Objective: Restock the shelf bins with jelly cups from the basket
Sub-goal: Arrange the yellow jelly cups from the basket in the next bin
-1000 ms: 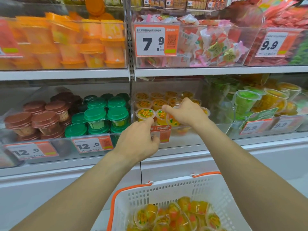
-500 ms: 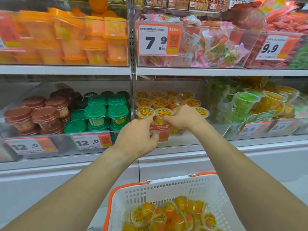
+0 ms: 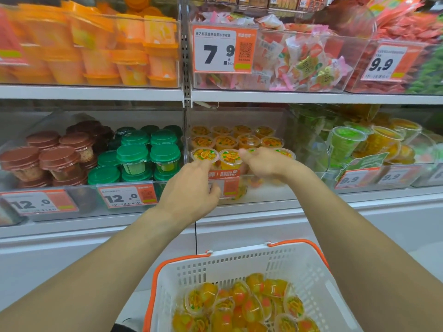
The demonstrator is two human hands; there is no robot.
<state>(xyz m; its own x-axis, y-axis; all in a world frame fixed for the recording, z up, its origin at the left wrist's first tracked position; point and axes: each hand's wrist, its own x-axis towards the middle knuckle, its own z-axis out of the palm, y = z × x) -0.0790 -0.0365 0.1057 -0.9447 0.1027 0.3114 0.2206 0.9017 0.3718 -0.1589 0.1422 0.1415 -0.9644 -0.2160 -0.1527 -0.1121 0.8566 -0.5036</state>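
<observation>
1. The left hand (image 3: 191,188) reaches into the clear shelf bin (image 3: 263,188) on the middle shelf. Its forefinger is stretched forward and touches the near edge of the front-left jelly cup (image 3: 204,155); the other fingers (image 3: 213,190) are curled under the palm and hold nothing that shows.
2. The right hand (image 3: 268,164) lies over the front row of the same bin, back upward. Its thumb points left, just beside the second front cup (image 3: 230,157). Its fingers curve downward over a cup beneath the palm, but whether they grip it cannot be told, since the hand hides them.
3. The jelly cups in the bin stand upright in rows, lids up: four in the back row, four in the middle row, and in the front row two plainly seen, with parts of two more at the right hand.
4. The white basket (image 3: 239,267) with orange rim sits below, between the forearms, well apart from both hands. A heap of loose jelly cups (image 3: 249,305) lies tumbled on its floor, roughly fifteen, too overlapped to count exactly.
</observation>
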